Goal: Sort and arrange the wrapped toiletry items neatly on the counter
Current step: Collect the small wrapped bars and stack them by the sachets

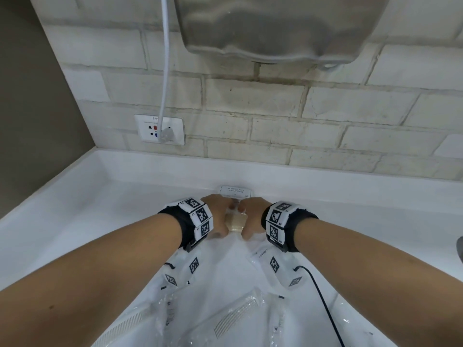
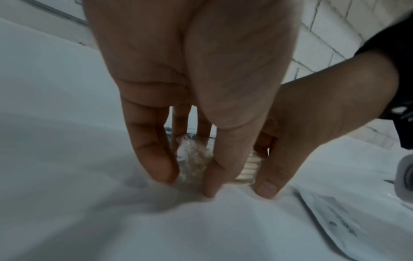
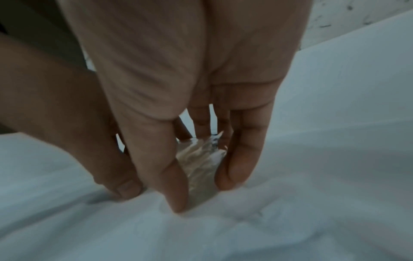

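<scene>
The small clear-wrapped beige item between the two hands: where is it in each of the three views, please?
Head view: the clear-wrapped beige item lies at the centre, between the left hand and the right hand, just below the shampoo sachet.
Left wrist view: centre, behind the fingers.
Right wrist view: centre, between thumb and fingers.
Shared landmark: the white counter under it, with fingertips on both sides.
</scene>
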Demonstrator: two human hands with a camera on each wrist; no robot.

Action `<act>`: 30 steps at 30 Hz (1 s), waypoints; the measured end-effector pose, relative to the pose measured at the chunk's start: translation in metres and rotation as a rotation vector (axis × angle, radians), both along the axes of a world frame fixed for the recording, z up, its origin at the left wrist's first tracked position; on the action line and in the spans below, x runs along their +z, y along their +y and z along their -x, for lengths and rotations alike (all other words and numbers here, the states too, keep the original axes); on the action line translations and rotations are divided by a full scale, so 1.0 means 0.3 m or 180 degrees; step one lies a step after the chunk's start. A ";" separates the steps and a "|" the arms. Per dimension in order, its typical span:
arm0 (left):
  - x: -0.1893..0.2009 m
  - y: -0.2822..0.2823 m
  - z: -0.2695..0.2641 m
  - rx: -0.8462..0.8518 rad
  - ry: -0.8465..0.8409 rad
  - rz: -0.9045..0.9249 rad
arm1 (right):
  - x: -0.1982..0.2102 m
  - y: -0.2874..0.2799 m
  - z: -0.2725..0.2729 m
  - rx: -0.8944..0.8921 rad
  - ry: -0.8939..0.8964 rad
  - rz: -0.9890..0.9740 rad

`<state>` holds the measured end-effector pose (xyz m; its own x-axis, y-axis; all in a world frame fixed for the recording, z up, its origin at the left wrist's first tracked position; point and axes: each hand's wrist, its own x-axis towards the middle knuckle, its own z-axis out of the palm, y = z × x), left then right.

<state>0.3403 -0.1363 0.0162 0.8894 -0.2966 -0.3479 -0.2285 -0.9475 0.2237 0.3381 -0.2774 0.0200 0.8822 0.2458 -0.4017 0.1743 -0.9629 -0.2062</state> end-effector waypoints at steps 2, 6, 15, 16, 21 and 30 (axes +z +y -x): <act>-0.001 -0.004 -0.008 -0.0043 -0.0032 -0.0103 | 0.000 0.007 -0.006 0.0076 -0.0017 0.0066; 0.002 0.002 -0.022 -0.0116 -0.0078 -0.0186 | -0.015 0.026 -0.024 0.0126 -0.0124 0.0176; 0.000 0.007 -0.046 -0.0211 -0.0098 -0.0292 | -0.015 0.040 -0.040 0.0099 -0.0102 0.0272; -0.001 0.007 -0.048 -0.0213 -0.0106 -0.0292 | -0.013 0.040 -0.040 0.0105 -0.0104 0.0269; 0.000 0.002 -0.049 -0.0201 -0.0092 -0.0283 | -0.016 0.037 -0.042 0.0078 -0.0130 0.0205; -0.016 0.016 -0.027 -0.0155 -0.0129 0.0034 | -0.026 0.021 -0.024 0.0059 -0.0212 -0.0014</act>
